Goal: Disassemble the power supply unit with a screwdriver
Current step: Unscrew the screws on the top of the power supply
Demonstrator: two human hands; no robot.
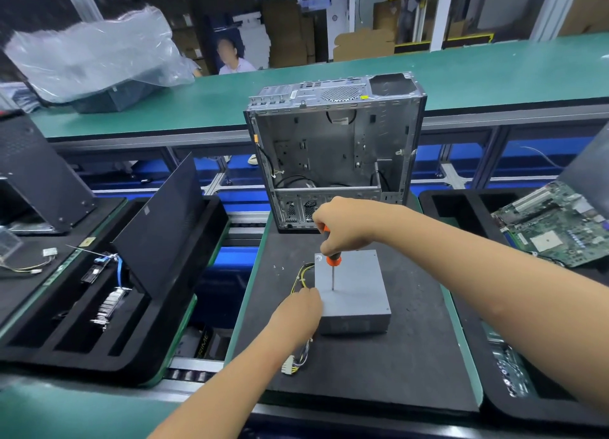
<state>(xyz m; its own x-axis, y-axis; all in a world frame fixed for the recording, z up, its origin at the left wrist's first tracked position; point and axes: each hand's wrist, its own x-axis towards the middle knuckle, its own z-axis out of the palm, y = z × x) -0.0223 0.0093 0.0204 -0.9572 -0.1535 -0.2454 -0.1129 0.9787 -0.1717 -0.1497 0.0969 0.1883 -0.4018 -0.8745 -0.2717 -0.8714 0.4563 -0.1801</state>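
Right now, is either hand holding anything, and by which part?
The right hand grips the orange-and-black screwdriver by its handle. The left hand rests against the grey metal power supply box.

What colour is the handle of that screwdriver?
Orange and black, seen in the head view, where the right hand grips the screwdriver.

I've got open black mat (412, 356) right of the power supply unit (354, 293); computer case (333, 155) blocks behind, cable bundle (301, 356) crowds left.

A long green bench (494, 72) crosses the room; behind it stand stacked cardboard boxes (286, 33) and white pillars (441, 9) under cool light.
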